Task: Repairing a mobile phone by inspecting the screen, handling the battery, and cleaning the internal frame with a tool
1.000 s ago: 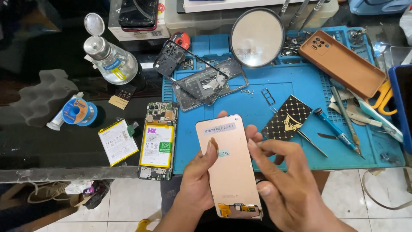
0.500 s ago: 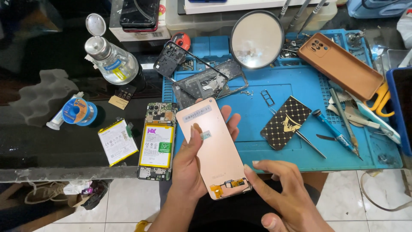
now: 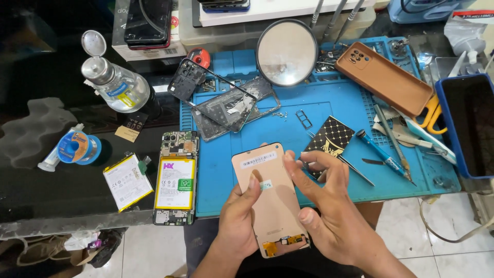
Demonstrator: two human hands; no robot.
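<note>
Copper-backed phone screen panel (image 3: 271,201) sits tilted in both hands over the near edge of the worktop (image 3: 62,206), just past the blue mat (image 3: 329,110). The left hand (image 3: 237,226) grips its left side from beneath, thumb pressed on the back near a small sticker. The right hand (image 3: 334,216) holds the right edge, thumb low by the flex connector, fingers half spread near the top corner. On the mat beyond lie a round mirror (image 3: 286,51), a clear phone frame (image 3: 226,103), a patterned black card (image 3: 329,144) and a blue screwdriver (image 3: 383,157). Left of the mat, an opened phone with a yellow battery (image 3: 176,180) lies beside a loose battery (image 3: 127,181)
</note>
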